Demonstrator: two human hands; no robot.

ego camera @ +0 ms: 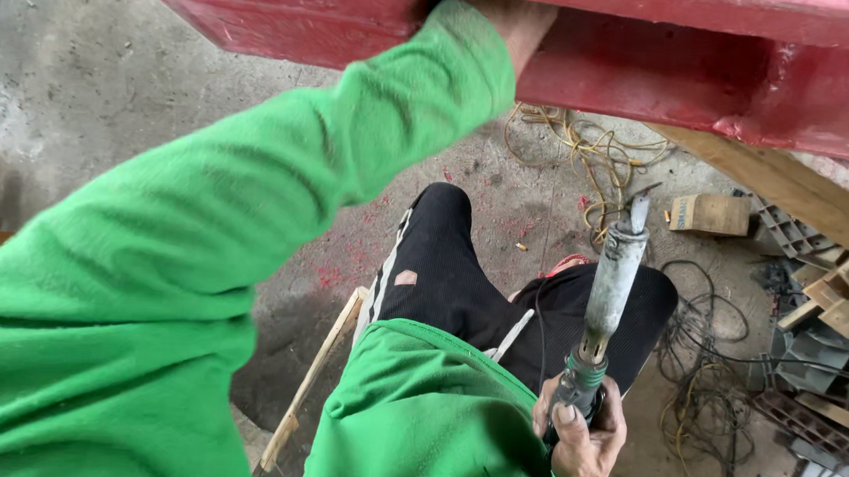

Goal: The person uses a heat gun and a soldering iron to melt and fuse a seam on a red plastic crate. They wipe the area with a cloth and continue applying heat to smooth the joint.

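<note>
Green sleeves fill the near view. Right hand [582, 444] grips a grey pneumatic chisel [611, 290], tip raised, clear of the red steel beam [641, 76] overhead. Left hand [515, 23] presses the beam's underside; its fingers are hidden. Red paint chips [347, 259] dot the concrete floor [88, 71]; much paint remains.

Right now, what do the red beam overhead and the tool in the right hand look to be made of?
Red beam: probably steel, thickly painted glossy red, with lumpy seams at the joints. Tool: grey barrel, likely metal, dull and dusty, with a green collar near the right hand.
</note>
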